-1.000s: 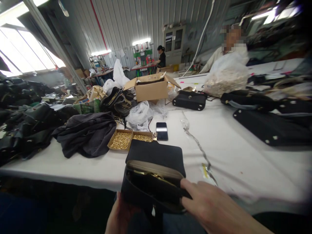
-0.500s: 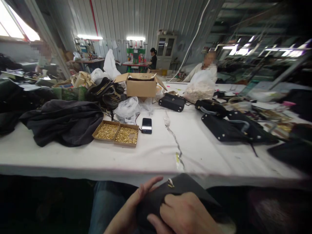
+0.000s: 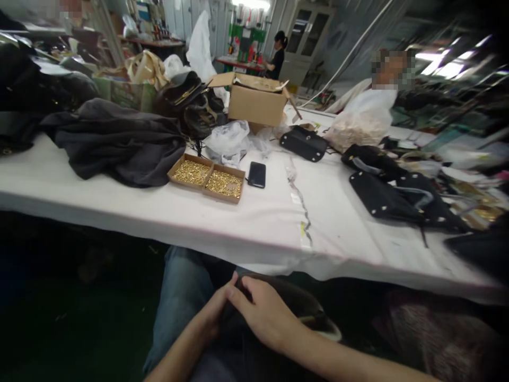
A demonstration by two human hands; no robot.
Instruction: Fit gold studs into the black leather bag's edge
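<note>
Dark bag [image 3: 296,297] sits low over the lap, below the front edge of the white-covered table [image 3: 131,212]. Left hand [image 3: 217,313] and right hand [image 3: 268,313] meet at its near end, both holding it: fingers bent, drawn in narrow, tips nearly together. Can't tell if anything small is pinched between them. Progress: bag is in hand, but the worked spot is covered, so what's finished or left on it can't be read.

Materials: bag looks smooth, leather-like, rounded outline, pale strip near one end, blurred. Shallow cardboard trays [image 3: 220,198], rectangular, side by side, full of tiny shiny gold-coloured metal pieces [image 3: 222,183]. Phone [image 3: 257,175] flat, glossy, just beside them. Soft rumpled dark cloth [image 3: 131,143]; thin crinkled clear plastic [image 3: 228,140]; boxy open carton [image 3: 256,106]. Black panels [image 3: 384,196] on the right, flat, matte, metal studs near edges.
</note>
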